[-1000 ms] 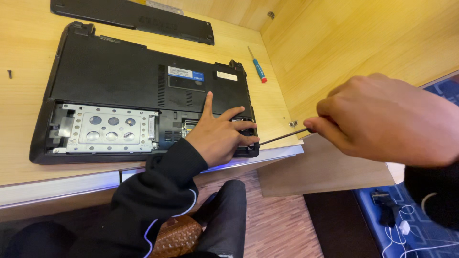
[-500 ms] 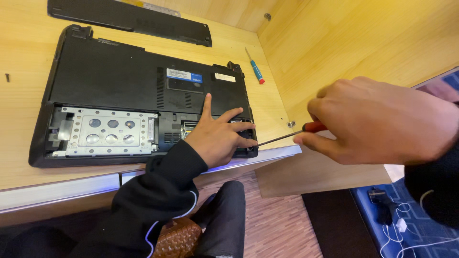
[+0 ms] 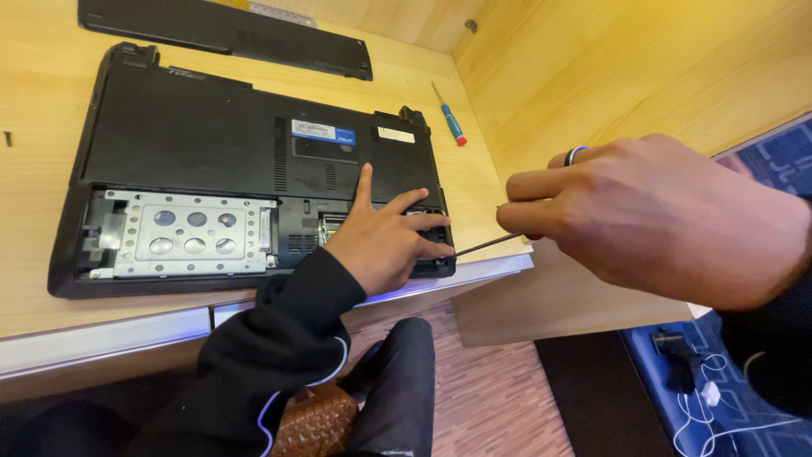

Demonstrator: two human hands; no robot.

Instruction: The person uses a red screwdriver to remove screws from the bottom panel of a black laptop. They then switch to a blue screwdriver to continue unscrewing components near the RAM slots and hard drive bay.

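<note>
While the left hand (image 3: pixel 385 241) presses flat, fingers spread, on the laptop (image 3: pixel 211 144) near its blue and white labels (image 3: pixel 324 131), the right hand (image 3: pixel 651 216) grips a screwdriver (image 3: pixel 486 245).

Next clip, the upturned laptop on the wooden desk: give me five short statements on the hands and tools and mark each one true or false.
1. The left hand rests on the laptop, fingers spread. True.
2. The right hand holds a screwdriver whose tip reaches the laptop's near right corner. True.
3. The small blue-handled screwdriver lies on top of the laptop. False: it lies on the desk, beside the laptop's far right corner.
4. The laptop's bottom is fully closed. False: a bay at the near left is open, showing a metal bracket.
5. A long black cover lies on the desk beyond the laptop. True.
</note>
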